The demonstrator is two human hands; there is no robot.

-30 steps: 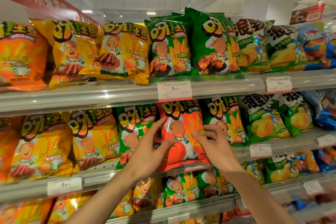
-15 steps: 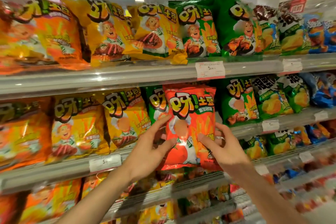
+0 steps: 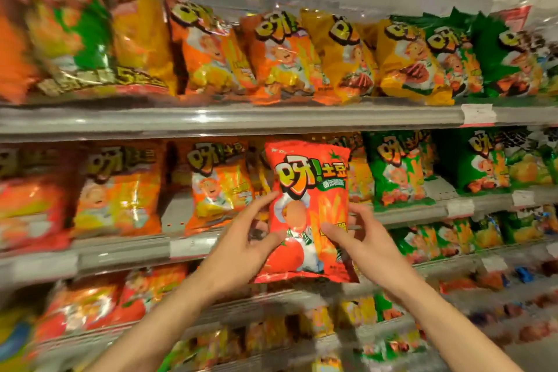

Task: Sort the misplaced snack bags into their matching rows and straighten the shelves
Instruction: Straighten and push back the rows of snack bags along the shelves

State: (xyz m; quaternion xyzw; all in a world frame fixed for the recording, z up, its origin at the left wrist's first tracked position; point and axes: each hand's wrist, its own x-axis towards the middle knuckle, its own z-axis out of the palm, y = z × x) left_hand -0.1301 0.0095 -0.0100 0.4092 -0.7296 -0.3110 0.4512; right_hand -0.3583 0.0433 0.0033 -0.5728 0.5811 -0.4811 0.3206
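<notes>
A shiny red plastic snack bag (image 3: 308, 211) is held up in front of the middle shelf (image 3: 193, 246). It has big yellow letters with black edges near the top, a small green label under them, a cartoon cook in white, yellow fries and a red tomato at the bottom. The bag stands upright and its front faces the camera. It looks puffy and its top edge is a bit wavy.

Both hands are grasping the bag. The left hand (image 3: 241, 248) is on the bag's left edge, with the thumb pressed on the front near the tomato and one long finger reaching up along the side. The right hand (image 3: 367, 246) is on the bag's right edge, with the thumb on the front over the fries and the other fingers behind the bag. The bag sits between the two hands, and its bottom hangs a little lower than the thumbs.

Behind the bag on the middle shelf are blurry orange snack bags (image 3: 220, 187) to the left and green snack bags (image 3: 395, 172) to the right. The top shelf (image 3: 271, 118) carries orange, yellow and green bags in a row. The far left of the view is very blurry.
</notes>
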